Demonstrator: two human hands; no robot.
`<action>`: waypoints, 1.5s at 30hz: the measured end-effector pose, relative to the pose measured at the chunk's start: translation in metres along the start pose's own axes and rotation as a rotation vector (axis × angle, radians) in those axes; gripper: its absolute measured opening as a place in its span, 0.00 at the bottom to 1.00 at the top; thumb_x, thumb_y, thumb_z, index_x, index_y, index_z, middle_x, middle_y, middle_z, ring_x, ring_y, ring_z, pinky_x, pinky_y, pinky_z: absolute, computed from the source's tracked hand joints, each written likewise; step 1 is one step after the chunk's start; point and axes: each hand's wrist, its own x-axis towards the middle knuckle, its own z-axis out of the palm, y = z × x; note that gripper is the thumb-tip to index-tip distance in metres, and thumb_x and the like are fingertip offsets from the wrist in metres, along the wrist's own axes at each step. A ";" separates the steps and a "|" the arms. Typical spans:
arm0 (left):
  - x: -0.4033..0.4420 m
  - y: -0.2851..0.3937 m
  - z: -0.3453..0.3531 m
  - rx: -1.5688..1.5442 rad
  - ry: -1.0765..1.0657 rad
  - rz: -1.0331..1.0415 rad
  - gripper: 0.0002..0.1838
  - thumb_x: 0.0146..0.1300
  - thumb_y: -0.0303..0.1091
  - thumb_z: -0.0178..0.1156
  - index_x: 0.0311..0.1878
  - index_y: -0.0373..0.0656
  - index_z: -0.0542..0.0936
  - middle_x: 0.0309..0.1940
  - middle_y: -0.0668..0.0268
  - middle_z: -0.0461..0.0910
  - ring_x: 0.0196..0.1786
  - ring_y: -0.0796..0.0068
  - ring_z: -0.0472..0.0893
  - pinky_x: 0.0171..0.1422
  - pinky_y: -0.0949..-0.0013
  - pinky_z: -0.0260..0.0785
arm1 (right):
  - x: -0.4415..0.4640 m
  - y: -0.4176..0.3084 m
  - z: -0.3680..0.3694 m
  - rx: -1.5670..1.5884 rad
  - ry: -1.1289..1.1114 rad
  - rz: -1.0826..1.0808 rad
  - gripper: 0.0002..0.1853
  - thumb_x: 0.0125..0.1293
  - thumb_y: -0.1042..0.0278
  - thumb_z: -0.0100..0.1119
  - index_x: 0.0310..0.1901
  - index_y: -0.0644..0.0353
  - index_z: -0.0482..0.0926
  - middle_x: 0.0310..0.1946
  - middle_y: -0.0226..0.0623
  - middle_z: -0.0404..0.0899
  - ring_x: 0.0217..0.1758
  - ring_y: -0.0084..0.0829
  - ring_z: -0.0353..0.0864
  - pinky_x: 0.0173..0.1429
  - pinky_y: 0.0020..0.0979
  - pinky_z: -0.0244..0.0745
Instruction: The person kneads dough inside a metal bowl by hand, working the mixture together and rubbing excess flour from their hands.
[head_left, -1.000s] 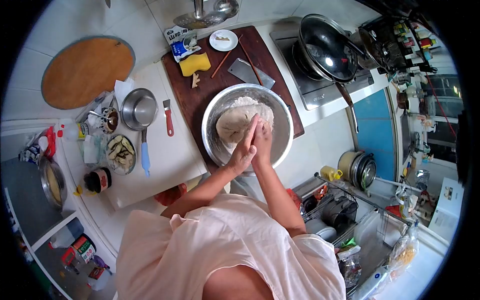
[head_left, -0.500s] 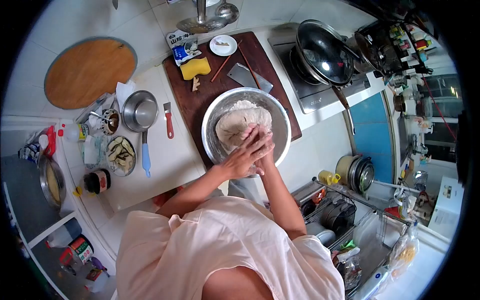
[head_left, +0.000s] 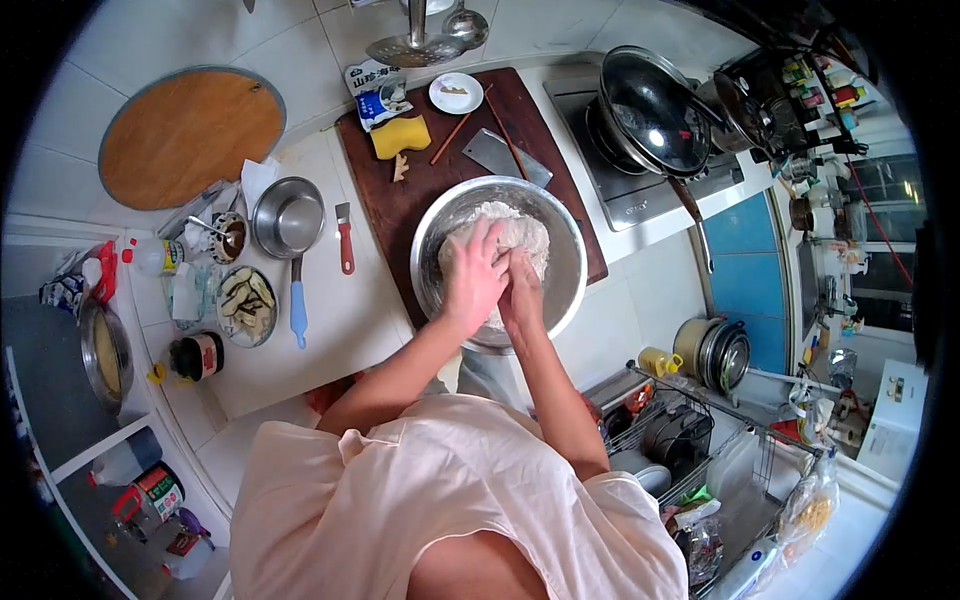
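A pale mass of dough [head_left: 525, 236] lies in a wide steel mixing bowl [head_left: 572, 300] in front of me. My left hand [head_left: 474, 280] is over the dough's left part, its fingers apart and pointing away from me. Beside it, my right hand [head_left: 523, 293] is turned edge-up, fingers stretched out over the middle of the dough. The two hands meet at the fingers. Some of the right fingertips are hidden behind the left hand, and pale flour coats the bowl's inner wall.
Under the bowl is a dark wooden board [head_left: 385, 225] with a cleaver [head_left: 506, 158], chopsticks [head_left: 451, 139], a yellow sponge [head_left: 402, 137] and a small plate [head_left: 456, 93]. A saucepan [head_left: 288, 217] and scraper [head_left: 345, 240] lie left; a lidded wok [head_left: 655, 110] stands on the stove right.
My left hand has come off the right hand, moving left and away from me onto the dough with its fingers spread. The right hand has moved slightly farther over the dough.
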 end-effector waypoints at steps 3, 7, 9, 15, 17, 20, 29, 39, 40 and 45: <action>-0.003 0.015 0.007 -0.292 0.059 -0.067 0.47 0.62 0.74 0.34 0.77 0.55 0.42 0.76 0.67 0.47 0.76 0.49 0.48 0.77 0.46 0.36 | -0.010 0.009 0.005 -0.101 0.023 -0.130 0.10 0.74 0.61 0.48 0.46 0.58 0.74 0.41 0.28 0.75 0.43 0.18 0.72 0.46 0.24 0.70; -0.007 0.004 0.002 -0.285 0.048 -0.081 0.47 0.62 0.74 0.33 0.76 0.54 0.43 0.76 0.65 0.47 0.76 0.51 0.47 0.78 0.48 0.36 | -0.007 0.011 0.004 -0.218 0.065 -0.214 0.12 0.75 0.58 0.47 0.41 0.58 0.74 0.35 0.27 0.74 0.38 0.17 0.70 0.40 0.23 0.67; -0.007 -0.002 0.001 -0.205 0.026 -0.062 0.47 0.62 0.74 0.33 0.76 0.54 0.44 0.76 0.65 0.46 0.77 0.53 0.46 0.78 0.49 0.35 | -0.006 0.003 0.014 -0.199 0.160 -0.171 0.15 0.75 0.56 0.45 0.39 0.58 0.75 0.33 0.27 0.74 0.36 0.17 0.70 0.39 0.23 0.67; -0.013 -0.012 0.000 0.141 -0.076 0.029 0.47 0.62 0.75 0.32 0.76 0.54 0.45 0.76 0.63 0.46 0.77 0.55 0.47 0.78 0.51 0.33 | -0.005 -0.016 0.025 -0.155 0.234 -0.046 0.19 0.76 0.51 0.42 0.36 0.58 0.74 0.31 0.27 0.74 0.33 0.17 0.70 0.36 0.22 0.67; -0.012 -0.004 0.001 0.199 -0.095 0.062 0.46 0.62 0.75 0.31 0.76 0.54 0.45 0.76 0.63 0.47 0.77 0.55 0.48 0.78 0.50 0.33 | -0.011 -0.012 0.027 -0.248 0.190 -0.120 0.17 0.75 0.53 0.44 0.39 0.59 0.73 0.32 0.27 0.74 0.34 0.17 0.70 0.36 0.22 0.67; -0.013 0.019 0.011 -0.150 0.024 -0.076 0.46 0.63 0.74 0.31 0.76 0.53 0.44 0.76 0.62 0.48 0.76 0.55 0.51 0.78 0.52 0.36 | -0.021 -0.001 0.030 -0.438 0.108 -0.343 0.13 0.74 0.57 0.46 0.44 0.60 0.72 0.35 0.27 0.74 0.35 0.16 0.70 0.36 0.21 0.67; -0.013 0.010 -0.003 -0.367 0.067 -0.154 0.45 0.64 0.73 0.34 0.75 0.53 0.46 0.71 0.57 0.55 0.73 0.51 0.54 0.77 0.50 0.40 | 0.005 -0.007 0.018 -0.306 0.261 -0.270 0.20 0.75 0.57 0.44 0.28 0.60 0.76 0.23 0.31 0.75 0.22 0.21 0.71 0.28 0.24 0.67; -0.014 0.028 0.002 -0.602 0.189 -0.175 0.43 0.65 0.71 0.37 0.72 0.47 0.51 0.66 0.48 0.61 0.70 0.47 0.58 0.76 0.46 0.44 | -0.014 -0.006 0.029 -0.218 -0.135 -0.350 0.14 0.74 0.58 0.47 0.45 0.64 0.71 0.34 0.35 0.78 0.37 0.23 0.76 0.46 0.24 0.71; -0.015 0.025 0.004 -0.607 0.187 -0.188 0.44 0.65 0.71 0.38 0.73 0.49 0.49 0.65 0.49 0.62 0.69 0.48 0.59 0.76 0.48 0.45 | -0.013 -0.007 0.027 -0.230 -0.120 -0.346 0.15 0.75 0.57 0.46 0.43 0.64 0.72 0.33 0.35 0.78 0.36 0.23 0.77 0.44 0.24 0.72; -0.013 0.017 0.003 -0.746 0.127 -0.196 0.44 0.65 0.70 0.37 0.75 0.49 0.45 0.67 0.50 0.61 0.73 0.48 0.55 0.77 0.50 0.44 | 0.002 -0.009 0.014 -0.196 -0.072 -0.289 0.22 0.76 0.52 0.41 0.37 0.65 0.75 0.27 0.35 0.78 0.31 0.23 0.77 0.37 0.25 0.73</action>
